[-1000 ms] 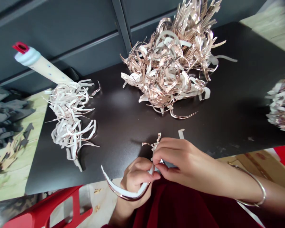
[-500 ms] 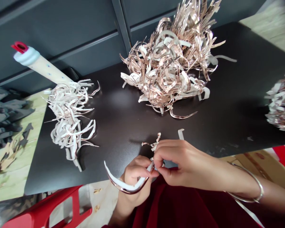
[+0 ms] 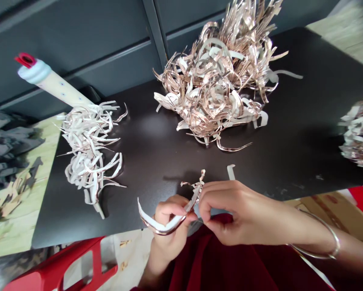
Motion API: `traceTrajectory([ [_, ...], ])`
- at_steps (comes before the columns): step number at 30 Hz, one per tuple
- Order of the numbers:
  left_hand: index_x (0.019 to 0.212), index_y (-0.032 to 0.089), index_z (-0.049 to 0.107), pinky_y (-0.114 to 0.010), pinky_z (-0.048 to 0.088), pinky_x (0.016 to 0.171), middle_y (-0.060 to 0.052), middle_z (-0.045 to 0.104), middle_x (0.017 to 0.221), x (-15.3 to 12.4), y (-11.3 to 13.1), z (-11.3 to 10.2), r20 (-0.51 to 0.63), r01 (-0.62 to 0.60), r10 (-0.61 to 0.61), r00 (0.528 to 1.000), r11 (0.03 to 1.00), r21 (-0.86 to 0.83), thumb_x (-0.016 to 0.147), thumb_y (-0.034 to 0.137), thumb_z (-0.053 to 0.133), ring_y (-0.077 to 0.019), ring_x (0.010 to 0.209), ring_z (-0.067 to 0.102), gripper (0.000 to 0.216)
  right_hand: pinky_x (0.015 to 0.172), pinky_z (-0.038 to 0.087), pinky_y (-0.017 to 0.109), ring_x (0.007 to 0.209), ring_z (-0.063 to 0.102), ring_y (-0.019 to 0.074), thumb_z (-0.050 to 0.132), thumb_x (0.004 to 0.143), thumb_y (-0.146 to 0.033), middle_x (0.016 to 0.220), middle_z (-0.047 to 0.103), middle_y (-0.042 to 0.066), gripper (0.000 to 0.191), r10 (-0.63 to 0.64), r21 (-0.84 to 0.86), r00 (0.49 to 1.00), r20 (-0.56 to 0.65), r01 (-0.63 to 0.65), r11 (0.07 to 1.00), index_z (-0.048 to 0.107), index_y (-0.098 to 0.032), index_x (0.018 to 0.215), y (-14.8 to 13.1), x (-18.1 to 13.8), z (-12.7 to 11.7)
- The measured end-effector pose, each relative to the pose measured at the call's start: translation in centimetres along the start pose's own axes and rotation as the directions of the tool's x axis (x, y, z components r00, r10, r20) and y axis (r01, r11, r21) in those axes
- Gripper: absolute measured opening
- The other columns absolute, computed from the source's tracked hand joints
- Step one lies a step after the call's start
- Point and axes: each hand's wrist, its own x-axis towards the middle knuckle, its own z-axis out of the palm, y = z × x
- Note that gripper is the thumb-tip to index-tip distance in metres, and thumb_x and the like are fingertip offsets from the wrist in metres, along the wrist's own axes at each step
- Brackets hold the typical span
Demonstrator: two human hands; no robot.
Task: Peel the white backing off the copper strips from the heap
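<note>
The left hand (image 3: 169, 230) is closed around a curved strip of white-backed, copper-coloured foil (image 3: 161, 224), its fingers wrapped over the strip's middle. The strip bends out past the hand to the left in a shallow hook, with its shiny edge along the underside. Its other end rises beyond the fingers into a frayed tuft of narrow shreds (image 3: 196, 188). All of this is held over the front edge of the dark bench (image 3: 290, 161).

The right hand (image 3: 244, 214), with a thin silver bangle (image 3: 317, 238) on its wrist, sits just beside the strip. Its fingers are curled, and the thumb and forefinger are drawn together close to the tuft, though whether they pinch anything cannot be told from this view. A small white offcut (image 3: 230, 171) lies on the bench just beyond the right hand.

Farther along the bench sit a large tangled heap of copper-coloured strips (image 3: 211, 89), a whiter heap of shreds (image 3: 87, 145) to the left, and a third heap (image 3: 358, 133) cut off by the right edge. A white tube with a red cap (image 3: 45, 83) rests behind the white heap. Dark grey scraps (image 3: 8, 149) lie on a pale board (image 3: 20, 226) at the left. Below the bench are a red stool (image 3: 63, 262) and a cardboard sheet (image 3: 326, 214), and a dark red garment (image 3: 229, 262) fills the bottom of the view.
</note>
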Motion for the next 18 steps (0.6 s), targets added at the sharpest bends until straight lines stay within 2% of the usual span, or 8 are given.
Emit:
traceTrajectory([
  [4, 0.096, 0.02, 0.05, -0.02, 0.047, 0.059, -0.001, 0.06, 0.082, 0.4, -0.3, -1.0, 0.006, 0.002, -0.003, 1.0, 0.988, 0.155, 0.083, 0.006, 0.057, -0.011, 0.071, 0.059, 0.02, 0.062, 0.038, 0.017, 0.064, 0.051, 0.0076, 0.054, 0.07, 0.002, 0.069, 0.056, -0.004, 0.019, 0.043, -0.131, 0.999, -0.004, -0.043, 0.99, 0.054, -0.017, 0.069, 0.9, 0.4, -0.3],
  [7, 0.091, 0.019, 0.053, -0.023, 0.047, 0.063, -0.001, 0.057, 0.083, 1.5, -0.2, -3.1, -0.018, -0.028, 0.041, 0.999, 0.888, 0.458, 0.081, 0.008, 0.059, -0.0122, 0.073, 0.057, 0.017, 0.061, 0.041, 0.021, 0.064, 0.054, 0.0117, 0.055, 0.071, 0.002, 0.067, 0.057, -0.001, 0.018, 0.1, -0.406, 0.994, 0.04, -0.075, 0.911, 0.055, -0.016, 0.067, 3.0, 0.6, 1.0],
  [10, 0.088, 0.02, 0.06, -0.028, 0.047, 0.071, -0.003, 0.055, 0.087, 3.1, 0.3, -6.4, -0.007, -0.034, 0.066, 0.998, 0.604, 0.796, 0.081, 0.014, 0.059, -0.0156, 0.079, 0.058, 0.008, 0.07, 0.047, 0.031, 0.076, 0.059, 0.0216, 0.056, 0.071, 0.004, 0.074, 0.063, 0.008, 0.018, 0.084, -0.702, 0.989, 0.124, 0.027, 0.712, 0.058, -0.013, 0.072, 5.4, 0.0, 3.1],
  [12, 0.091, 0.02, 0.064, -0.032, 0.046, 0.08, -0.006, 0.056, 0.095, 4.1, 0.9, -9.0, -0.032, 0.019, 0.028, 0.999, 0.382, 0.924, 0.085, 0.019, 0.053, -0.02, 0.088, 0.058, 0.012, 0.068, 0.047, 0.033, 0.078, 0.06, 0.0245, 0.054, 0.068, 0.009, 0.078, 0.064, 0.01, 0.024, 0.057, -0.765, 0.988, 0.141, 0.072, 0.64, 0.06, -0.012, 0.078, 6.5, -0.6, 4.1],
  [14, 0.094, 0.018, 0.065, -0.038, 0.044, 0.087, -0.009, 0.057, 0.097, 5.0, 1.4, -11.6, -0.122, 0.113, 0.038, 0.992, 0.18, 0.977, 0.088, 0.02, 0.045, -0.0258, 0.097, 0.056, 0.021, 0.067, 0.047, 0.031, 0.077, 0.06, 0.0223, 0.052, 0.068, 0.01, 0.081, 0.064, 0.007, 0.029, 0.015, -0.735, 0.987, 0.157, 0.107, 0.669, 0.06, -0.014, 0.08, 7.0, -1.2, 4.3],
  [17, 0.098, 0.013, 0.065, -0.046, 0.042, 0.083, -0.015, 0.059, 0.091, 6.1, 1.7, -15.4, -0.273, 0.259, -0.049, 0.961, -0.185, 0.948, 0.089, 0.019, 0.036, -0.0346, 0.096, 0.054, 0.032, 0.062, 0.044, 0.027, 0.071, 0.057, 0.0179, 0.048, 0.076, 0.007, 0.079, 0.062, 0.003, 0.028, -0.005, -0.649, 0.99, 0.144, 0.098, 0.754, 0.06, -0.018, 0.081, 6.5, -1.6, 3.3],
  [18, 0.102, 0.012, 0.064, -0.049, 0.041, 0.082, -0.017, 0.06, 0.09, 6.5, 1.6, -16.5, -0.322, 0.294, -0.073, 0.944, -0.26, 0.92, 0.089, 0.018, 0.034, -0.0366, 0.096, 0.054, 0.034, 0.06, 0.043, 0.027, 0.07, 0.056, 0.0171, 0.047, 0.08, 0.005, 0.077, 0.061, 0.002, 0.026, 0.002, -0.629, 0.993, 0.122, 0.076, 0.774, 0.06, -0.018, 0.082, 6.2, -1.5, 2.9],
])
